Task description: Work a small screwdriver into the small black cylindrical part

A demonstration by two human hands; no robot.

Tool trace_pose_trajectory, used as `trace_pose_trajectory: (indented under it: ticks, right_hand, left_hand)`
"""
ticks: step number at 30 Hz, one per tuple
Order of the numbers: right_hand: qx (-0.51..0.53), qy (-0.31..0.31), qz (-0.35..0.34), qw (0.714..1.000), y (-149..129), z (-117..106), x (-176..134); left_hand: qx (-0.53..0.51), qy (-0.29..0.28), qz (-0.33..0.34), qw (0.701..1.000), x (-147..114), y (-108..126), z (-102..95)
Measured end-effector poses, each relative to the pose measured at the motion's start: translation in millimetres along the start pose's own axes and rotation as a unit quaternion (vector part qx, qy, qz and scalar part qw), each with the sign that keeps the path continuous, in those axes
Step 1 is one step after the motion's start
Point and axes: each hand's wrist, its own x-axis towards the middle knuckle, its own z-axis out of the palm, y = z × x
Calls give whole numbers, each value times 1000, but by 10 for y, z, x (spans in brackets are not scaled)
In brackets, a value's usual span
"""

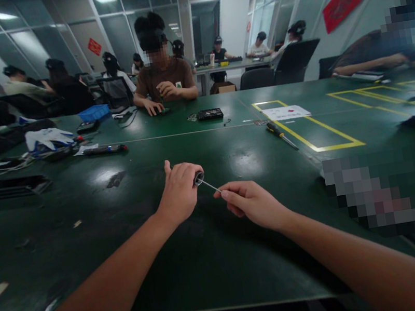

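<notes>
Over the front middle of the green table, my left hand (pixel 179 190) is closed around a dark object with a round, ringed end (pixel 198 178); the rest of it is hidden in my palm. A thin metal rod (pixel 211 185) runs from that round end toward my right hand (pixel 252 202). Thumb and forefinger of the right hand pinch the rod's near end. How deep the rod sits in the dark object I cannot tell.
A yellow-and-black screwdriver (pixel 281 135) lies right of my hands, beside yellow tape outlines (pixel 342 145). Farther back are a black case (pixel 210 114), a white paper (pixel 286 112), a pen-like dark tool (pixel 104 150) and gloves (pixel 49 139). Across the table sits a person (pixel 164 81).
</notes>
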Motion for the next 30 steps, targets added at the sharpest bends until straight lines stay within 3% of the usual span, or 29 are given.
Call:
trace_pose_trajectory:
  ticks: [10,24,30]
  right_hand:
    - [21,-22,-19,999,43,-22,18]
    - [25,-19,5,1000,-12,-2,-5]
    - [68,-52,15,996,2,17,-4]
  left_hand:
    - [-59,20,-25,998,-7,-39,3]
    - [-10,18,7,1000,7,-11,-14]
    - [-26,22,12,999,-4,-17,-5]
